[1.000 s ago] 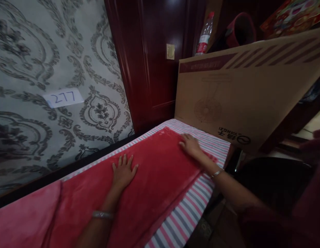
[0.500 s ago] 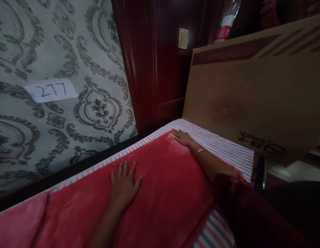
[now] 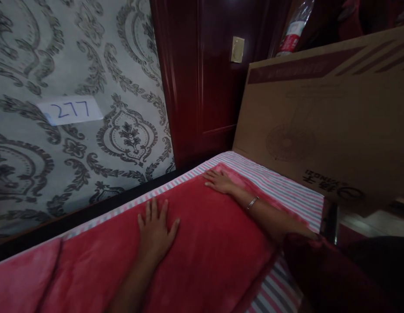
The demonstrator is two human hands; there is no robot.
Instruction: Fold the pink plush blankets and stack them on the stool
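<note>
A red, plush-looking blanket (image 3: 195,243) is spread over a striped sheet (image 3: 286,184) in pink, grey and white. My left hand (image 3: 156,228) lies flat on the blanket's middle, fingers spread. Near the blanket's far corner, my right hand (image 3: 218,181) rests palm down with its fingers stretched out, and a silver bangle (image 3: 253,202) circles that wrist. Neither hand grips the cloth. At the lower left a fold or edge line crosses the blanket.
Patterned wallpaper (image 3: 127,130) with a paper label (image 3: 71,110) reading 277 rises on the left. Behind the far end stand a dark red wooden panel (image 3: 218,87) and a large cardboard box (image 3: 322,117). A plastic bottle (image 3: 295,32) shows above the box.
My right hand has slid left and slightly nearer across the blanket, away from its far corner. My left hand stays nearly in place. The view has shifted slightly.
</note>
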